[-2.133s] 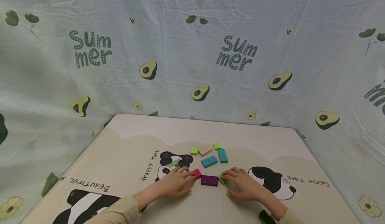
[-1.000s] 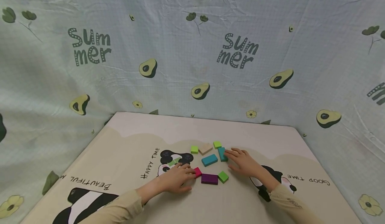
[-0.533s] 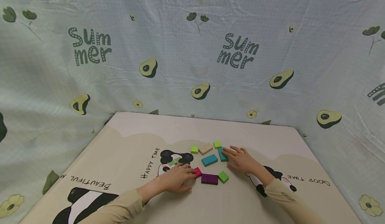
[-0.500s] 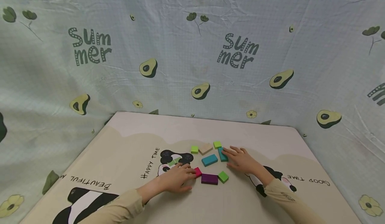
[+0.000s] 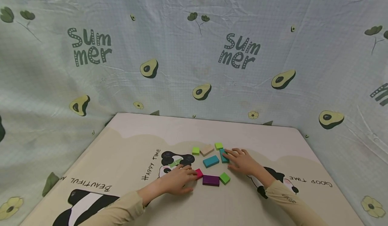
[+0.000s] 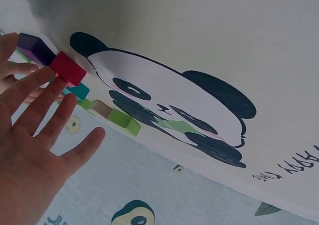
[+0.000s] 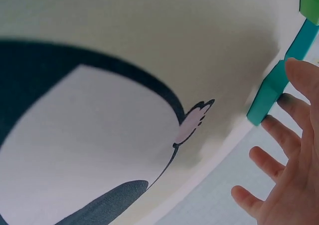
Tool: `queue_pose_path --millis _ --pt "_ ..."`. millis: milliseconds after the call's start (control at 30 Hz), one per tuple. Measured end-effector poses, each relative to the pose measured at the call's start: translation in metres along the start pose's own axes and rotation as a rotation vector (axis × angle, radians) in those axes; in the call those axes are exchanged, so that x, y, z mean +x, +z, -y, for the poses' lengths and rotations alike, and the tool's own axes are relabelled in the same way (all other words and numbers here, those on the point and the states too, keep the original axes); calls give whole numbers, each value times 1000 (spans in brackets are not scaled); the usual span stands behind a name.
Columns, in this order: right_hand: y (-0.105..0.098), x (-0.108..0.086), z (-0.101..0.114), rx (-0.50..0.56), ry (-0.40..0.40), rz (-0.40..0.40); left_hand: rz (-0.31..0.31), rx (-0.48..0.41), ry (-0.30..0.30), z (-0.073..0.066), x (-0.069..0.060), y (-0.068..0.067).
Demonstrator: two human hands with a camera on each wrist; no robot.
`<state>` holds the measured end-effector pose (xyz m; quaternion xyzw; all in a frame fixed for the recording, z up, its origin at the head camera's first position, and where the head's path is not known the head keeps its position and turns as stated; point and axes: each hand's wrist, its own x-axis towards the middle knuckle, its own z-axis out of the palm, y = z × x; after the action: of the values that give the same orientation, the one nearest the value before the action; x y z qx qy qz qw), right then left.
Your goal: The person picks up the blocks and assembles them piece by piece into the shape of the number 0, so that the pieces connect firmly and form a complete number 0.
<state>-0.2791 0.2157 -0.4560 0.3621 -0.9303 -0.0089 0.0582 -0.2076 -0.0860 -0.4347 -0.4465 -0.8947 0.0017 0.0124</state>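
Observation:
The left hand [image 5: 178, 180] touches a red block [image 5: 198, 174] with its fingertips, fingers spread; the left wrist view shows the red block [image 6: 68, 69] at two fingertips. Beside it lies a purple block [image 5: 211, 180], with a green block [image 5: 225, 178] at its right corner. The right hand [image 5: 244, 162] has its fingertips on the right-hand blue block [image 5: 224, 155]. In the right wrist view, the thumb and a finger touch that blue block [image 7: 268, 94], the other fingers apart and relaxed. Another blue block [image 5: 211, 161] lies to its left.
Farther back are a small light-green block [image 5: 196, 151], a beige block [image 5: 207, 150] and another light-green block [image 5: 219, 146]. The table [image 5: 257, 135] carries panda prints and lettering. A printed cloth [image 5: 169, 34] hangs behind it.
The right hand has moved from the green block back to the right-hand blue block, leaving the green one on the table. The left hand has stayed at the red block.

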Motion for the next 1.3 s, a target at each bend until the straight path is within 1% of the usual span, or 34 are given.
queue_pose_path --millis 233,300,467,667,833,967,1133,1200,1300 --pt "-2 -3 3 -27 -21 -36 5 -16 -2 0 -1 -1" --pt "-1 -4 3 -19 -22 -37 6 -16 -1 0 -1 -1" --pt "0 -8 4 7 -19 -15 3 -22 -1 0 -1 0" --pt "-2 -12 7 -2 -36 3 5 -26 -4 2 -1 2" --pt "-2 -15 9 -3 -45 14 -5 -13 7 2 -1 2" --pt "-1 -17 9 -6 -52 12 -11 -10 18 2 -2 2" --pt "-1 -20 11 19 -39 25 -39 3 42 1 -2 2" --pt "-1 -21 11 25 -33 24 -40 5 43 1 -3 2" --pt "-1 -23 10 24 -31 13 -27 4 30 1 -2 1"
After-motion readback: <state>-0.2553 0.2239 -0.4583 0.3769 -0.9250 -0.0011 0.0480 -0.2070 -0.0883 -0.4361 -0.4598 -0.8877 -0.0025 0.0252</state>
